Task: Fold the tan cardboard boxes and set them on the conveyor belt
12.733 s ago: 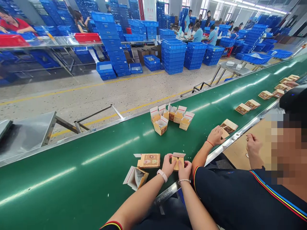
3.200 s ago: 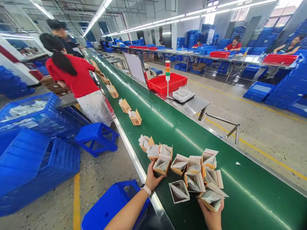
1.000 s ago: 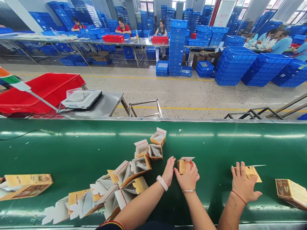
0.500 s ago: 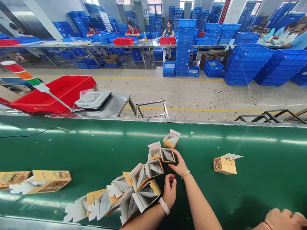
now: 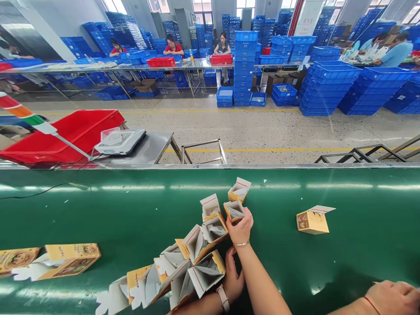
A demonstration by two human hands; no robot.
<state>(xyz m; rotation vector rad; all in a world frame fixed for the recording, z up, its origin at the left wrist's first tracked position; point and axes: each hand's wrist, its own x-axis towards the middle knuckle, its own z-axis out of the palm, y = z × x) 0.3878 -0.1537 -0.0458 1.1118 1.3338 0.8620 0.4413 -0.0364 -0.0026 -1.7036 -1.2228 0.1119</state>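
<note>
tan/brn boxes (image 5: 234, 211), grn belt (image 5: 278, 258)

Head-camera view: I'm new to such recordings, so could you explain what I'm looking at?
No machine does the handling here: these are one person's bare hands, seen by a single camera worn on the head, looking forward and down. The right hand, with the bracelet, holds an open box. The left hand, with the pale wristband, is beside the open cartons; whether it touches them is unclear. They sit on a long green surface, with a lone box apart to the right. Lower right shows another person's hand.
</note>
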